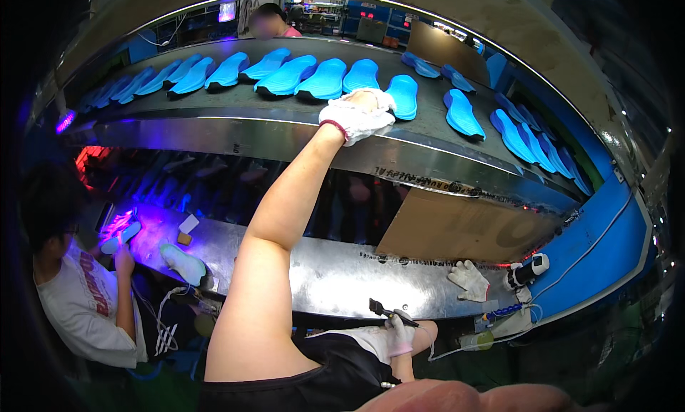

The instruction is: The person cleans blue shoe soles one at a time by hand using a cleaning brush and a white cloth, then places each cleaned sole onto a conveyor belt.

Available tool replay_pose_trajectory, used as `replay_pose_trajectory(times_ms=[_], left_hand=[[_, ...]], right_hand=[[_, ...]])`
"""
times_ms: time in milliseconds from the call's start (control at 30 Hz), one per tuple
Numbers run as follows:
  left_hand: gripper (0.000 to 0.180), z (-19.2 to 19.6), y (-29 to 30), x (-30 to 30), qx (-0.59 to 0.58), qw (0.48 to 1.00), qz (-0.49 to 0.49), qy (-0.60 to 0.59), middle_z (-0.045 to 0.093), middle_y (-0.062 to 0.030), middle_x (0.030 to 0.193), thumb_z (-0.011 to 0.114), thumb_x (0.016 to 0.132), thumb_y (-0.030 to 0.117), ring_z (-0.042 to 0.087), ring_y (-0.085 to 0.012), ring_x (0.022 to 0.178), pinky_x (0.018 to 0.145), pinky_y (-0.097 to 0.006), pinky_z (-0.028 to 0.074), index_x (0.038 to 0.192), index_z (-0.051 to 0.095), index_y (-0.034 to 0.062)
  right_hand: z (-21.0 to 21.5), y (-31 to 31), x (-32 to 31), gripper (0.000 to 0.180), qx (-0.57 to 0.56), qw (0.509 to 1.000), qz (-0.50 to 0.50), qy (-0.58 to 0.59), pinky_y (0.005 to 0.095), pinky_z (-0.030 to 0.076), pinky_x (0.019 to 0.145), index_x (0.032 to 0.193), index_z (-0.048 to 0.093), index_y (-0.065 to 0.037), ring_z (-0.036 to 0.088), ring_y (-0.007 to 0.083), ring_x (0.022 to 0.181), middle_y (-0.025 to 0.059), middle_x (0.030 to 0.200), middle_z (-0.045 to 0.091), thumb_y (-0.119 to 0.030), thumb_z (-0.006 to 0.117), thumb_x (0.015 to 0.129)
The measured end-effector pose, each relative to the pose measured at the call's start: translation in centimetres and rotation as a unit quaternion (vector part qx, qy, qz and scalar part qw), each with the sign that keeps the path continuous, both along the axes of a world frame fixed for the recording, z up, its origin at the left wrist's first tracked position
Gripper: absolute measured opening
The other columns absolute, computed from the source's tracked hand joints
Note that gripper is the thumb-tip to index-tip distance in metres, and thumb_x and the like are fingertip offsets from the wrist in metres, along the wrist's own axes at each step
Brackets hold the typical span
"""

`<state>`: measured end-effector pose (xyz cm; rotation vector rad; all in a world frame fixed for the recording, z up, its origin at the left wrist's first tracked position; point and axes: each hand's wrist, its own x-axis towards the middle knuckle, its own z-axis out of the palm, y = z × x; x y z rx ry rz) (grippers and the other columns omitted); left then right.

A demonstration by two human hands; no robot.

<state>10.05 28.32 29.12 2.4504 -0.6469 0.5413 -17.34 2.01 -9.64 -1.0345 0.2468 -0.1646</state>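
Observation:
My left hand [359,117], in a white glove with a dark red cuff, reaches up to the conveyor belt [428,130]. Its fingers close round the near end of a blue shoe sole [362,74]; the fingertips are partly hidden. Just right of it lies another blue sole [402,97], and one more sole [320,79] rests close on the left. Low in front of my body, my right hand [401,336], also gloved, grips a dark-bristled brush [377,307], with a thin pale tube or cord running near it.
Several blue soles line the belt on both sides. Below is a metal bench [335,276] with a loose white glove [469,281], a cardboard sheet [457,226] and a white-and-black device [526,271]. At left a person [93,298] handles a sole under purple light; another person sits beyond the belt.

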Motion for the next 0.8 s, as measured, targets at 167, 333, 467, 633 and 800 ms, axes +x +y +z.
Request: replay_pose_trajectory(times_ms=[167,333,467,633,800], left_hand=[[0.042,0.6,-0.1,-0.8,-0.001,1.000,-0.007,0.028,0.064,-0.0118,0.114,0.059,0.080,0.039,0.058,-0.0288,0.109,0.095,-0.036,0.043,0.112,0.065,0.0132],[0.038,0.0,0.4,-0.3,-0.012,0.999,-0.028,-0.012,0.064,-0.0097,0.112,0.056,0.082,0.038,0.057,-0.0285,0.109,0.095,-0.036,0.043,0.108,0.066,0.0116],[0.035,-0.2,0.5,0.4,0.016,0.999,-0.022,0.026,0.064,-0.0101,0.109,0.055,0.083,0.036,0.057,-0.0295,0.108,0.094,-0.037,0.044,0.104,0.065,0.0110],[0.032,-0.3,0.2,0.6,0.005,0.999,-0.041,0.016,0.064,-0.0105,0.107,0.053,0.085,0.034,0.057,-0.0294,0.106,0.094,-0.037,0.044,0.102,0.065,0.0102],[0.032,-0.4,0.7,0.4,-0.003,0.998,-0.066,-0.017,0.064,-0.0112,0.106,0.053,0.085,0.034,0.058,-0.0297,0.105,0.093,-0.037,0.044,0.102,0.065,0.0101]], right_hand=[[1.0,0.6,-0.3,0.029,0.029,0.999,-0.029,0.005,0.0262,0.046,0.063,0.111,0.056,0.008,0.054,0.0151,0.070,0.0110,0.087,0.058,-0.001,0.064,0.084],[1.0,0.5,0.0,0.032,0.018,1.000,-0.017,-0.015,0.0264,0.046,0.061,0.113,0.055,0.009,0.053,0.0149,0.067,0.0104,0.086,0.058,-0.002,0.065,0.085],[1.5,0.8,-0.4,0.031,0.007,1.000,-0.021,0.005,0.0272,0.046,0.063,0.112,0.054,0.010,0.053,0.0153,0.068,0.0108,0.087,0.058,-0.001,0.063,0.085],[1.0,0.3,-0.1,0.028,0.000,1.000,-0.007,-0.002,0.0283,0.047,0.063,0.110,0.056,0.006,0.055,0.0150,0.069,0.0087,0.086,0.060,-0.004,0.065,0.085],[0.8,0.4,-0.2,0.030,-0.013,1.000,-0.016,0.001,0.0275,0.048,0.062,0.110,0.056,0.009,0.054,0.0151,0.067,0.0102,0.084,0.059,-0.003,0.064,0.084]])
